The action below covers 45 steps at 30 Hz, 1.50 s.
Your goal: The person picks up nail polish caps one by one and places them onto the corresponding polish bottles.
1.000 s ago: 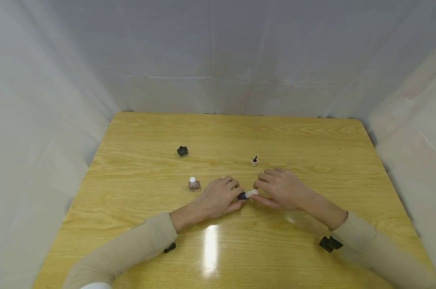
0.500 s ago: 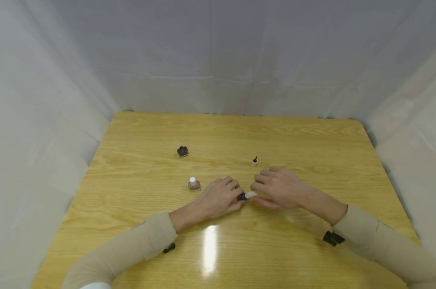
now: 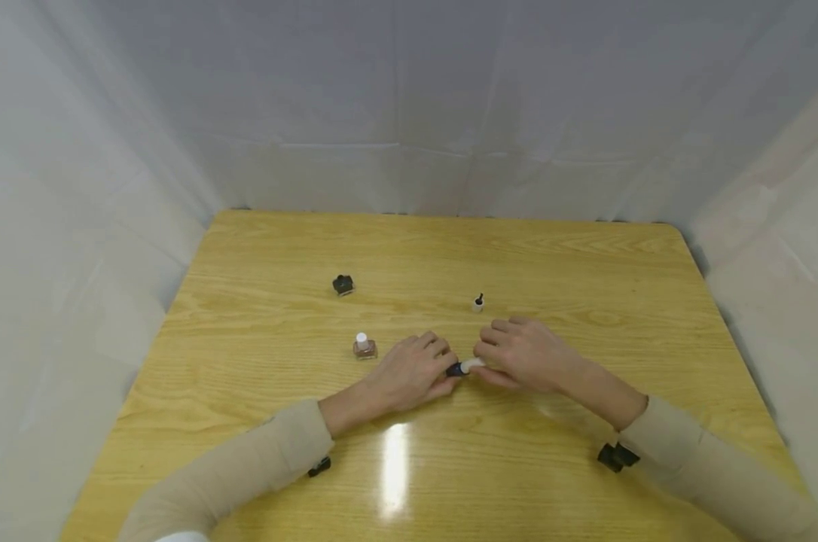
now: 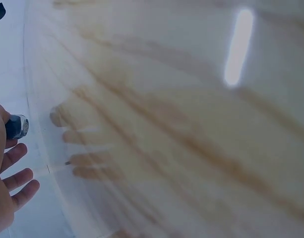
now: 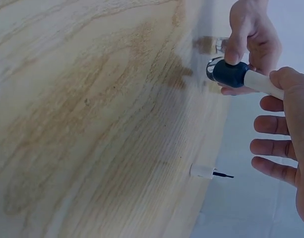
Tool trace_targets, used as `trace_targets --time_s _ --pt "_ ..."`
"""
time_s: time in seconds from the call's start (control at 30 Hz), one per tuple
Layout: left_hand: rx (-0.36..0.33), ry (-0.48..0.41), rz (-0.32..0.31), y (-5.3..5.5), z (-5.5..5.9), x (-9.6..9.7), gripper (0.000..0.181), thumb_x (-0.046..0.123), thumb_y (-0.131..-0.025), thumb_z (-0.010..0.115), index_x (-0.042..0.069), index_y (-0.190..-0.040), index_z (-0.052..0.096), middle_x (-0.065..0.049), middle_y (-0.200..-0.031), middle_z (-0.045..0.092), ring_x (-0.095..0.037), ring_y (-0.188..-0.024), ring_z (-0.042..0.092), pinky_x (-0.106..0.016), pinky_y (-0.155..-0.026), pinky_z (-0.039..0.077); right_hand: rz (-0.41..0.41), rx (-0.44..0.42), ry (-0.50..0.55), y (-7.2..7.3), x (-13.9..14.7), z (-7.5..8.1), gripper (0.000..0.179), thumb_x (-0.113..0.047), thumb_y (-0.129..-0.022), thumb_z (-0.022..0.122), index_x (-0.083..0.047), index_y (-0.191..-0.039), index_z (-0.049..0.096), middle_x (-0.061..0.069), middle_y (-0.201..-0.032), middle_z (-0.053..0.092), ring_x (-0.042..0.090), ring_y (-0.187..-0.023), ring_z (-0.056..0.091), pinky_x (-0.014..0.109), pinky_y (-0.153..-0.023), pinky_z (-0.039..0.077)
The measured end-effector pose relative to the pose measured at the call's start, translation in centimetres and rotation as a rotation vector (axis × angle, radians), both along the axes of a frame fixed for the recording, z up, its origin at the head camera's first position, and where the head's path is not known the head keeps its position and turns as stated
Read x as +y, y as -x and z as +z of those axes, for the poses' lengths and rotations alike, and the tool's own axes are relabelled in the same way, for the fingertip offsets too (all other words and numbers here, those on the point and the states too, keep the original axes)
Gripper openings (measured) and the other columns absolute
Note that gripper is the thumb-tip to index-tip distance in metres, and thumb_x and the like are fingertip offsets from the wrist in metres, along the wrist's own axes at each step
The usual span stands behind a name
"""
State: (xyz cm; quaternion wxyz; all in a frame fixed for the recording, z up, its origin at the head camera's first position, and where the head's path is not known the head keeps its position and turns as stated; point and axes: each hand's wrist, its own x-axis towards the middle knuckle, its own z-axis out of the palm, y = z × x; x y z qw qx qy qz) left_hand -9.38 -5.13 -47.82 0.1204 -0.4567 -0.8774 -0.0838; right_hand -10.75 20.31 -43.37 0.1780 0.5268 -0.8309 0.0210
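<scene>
Left hand grips blue bottle, right hand pinches white cap; open wood nearside, far table edge well apart.

Left hand cut off by left wrist view's edge; white cap's end hidden behind right hand.

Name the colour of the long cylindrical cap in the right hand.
White; the long cylindrical cap shows best in the right wrist view.

Both forearms angle inward, the left fingers and right fingers pinching close together.
</scene>
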Motion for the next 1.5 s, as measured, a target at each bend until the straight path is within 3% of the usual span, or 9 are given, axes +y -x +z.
trace_targets --time_s 0.23,0.5,0.8,0.93,1.13,1.3,1.5 --pt "0.014 -0.006 0.009 0.0 0.0 -0.1 0.026 0.04 -0.102 0.067 0.016 -0.111 0.074 -0.003 -0.108 0.076 -0.018 -0.102 0.07 -0.029 -0.082 0.062 -0.055 -0.019 0.067 -0.3 -0.2 -0.6 0.027 -0.043 -0.097 0.072 -0.02 -0.085 0.068 -0.003 -0.082 0.071 0.014 -0.071 0.066 0.033 -0.067 0.061" --pt "0.038 0.001 0.017 0.0 -0.2 -0.1 0.029 0.042 -0.102 0.066 0.015 -0.111 0.074 -0.003 -0.109 0.076 -0.018 -0.102 0.07 -0.028 -0.082 0.062 -0.125 0.005 0.18 -0.9 -1.0 -1.4 0.054 -0.051 -0.111 0.044 -0.018 -0.072 0.061 -0.004 -0.07 0.062 0.013 -0.061 0.06 0.026 -0.055 0.053" --pt "0.024 0.006 0.018 0.2 -0.3 -0.2 0.029 0.041 -0.102 0.066 0.016 -0.114 0.074 -0.003 -0.112 0.076 -0.018 -0.105 0.07 -0.028 -0.085 0.062 -0.151 -0.025 0.232 -1.0 -1.0 -1.4 0.057 -0.055 -0.11 0.044 -0.016 -0.077 0.069 -0.002 -0.072 0.066 0.013 -0.061 0.061 0.028 -0.056 0.055" --pt "0.009 0.021 0.016 0.3 -0.3 -0.2 0.03 0.042 -0.102 0.065 0.016 -0.115 0.073 -0.003 -0.114 0.076 -0.019 -0.107 0.07 -0.029 -0.087 0.062 -0.125 -0.023 0.193 -1.0 -0.6 -1.2 0.049 -0.055 -0.108 0.052 -0.016 -0.085 0.072 -0.002 -0.077 0.068 0.014 -0.066 0.065 0.03 -0.06 0.058" --pt "0.001 0.038 0.003 0.4 -0.1 -0.5 0.027 0.042 -0.102 0.065 0.018 -0.112 0.071 -0.002 -0.112 0.076 -0.018 -0.104 0.069 -0.028 -0.085 0.061 -0.082 0.017 0.062 -0.7 -0.2 -0.7 0.032 -0.047 -0.089 0.081 -0.017 -0.094 0.071 -0.002 -0.083 0.069 0.014 -0.07 0.066 0.031 -0.063 0.061" --pt "0.008 0.048 -0.007 0.4 0.0 -0.6 0.028 0.043 -0.103 0.064 0.017 -0.113 0.071 -0.002 -0.112 0.075 -0.017 -0.104 0.069 -0.027 -0.084 0.061 -0.028 0.017 0.008 -0.4 -0.1 -0.2 0.03 -0.043 -0.089 0.083 -0.018 -0.101 0.072 -0.003 -0.087 0.071 0.013 -0.074 0.067 0.031 -0.068 0.062" --pt "0.011 0.064 -0.009 0.4 0.0 -0.5 0.028 0.043 -0.104 0.063 0.018 -0.112 0.071 -0.001 -0.113 0.076 -0.017 -0.105 0.069 -0.027 -0.084 0.061 0.008 -0.008 -0.042 -0.3 0.0 0.3 0.024 -0.04 -0.094 0.078 -0.019 -0.102 0.069 -0.006 -0.082 0.064 0.009 -0.068 0.056 0.027 -0.063 0.056"
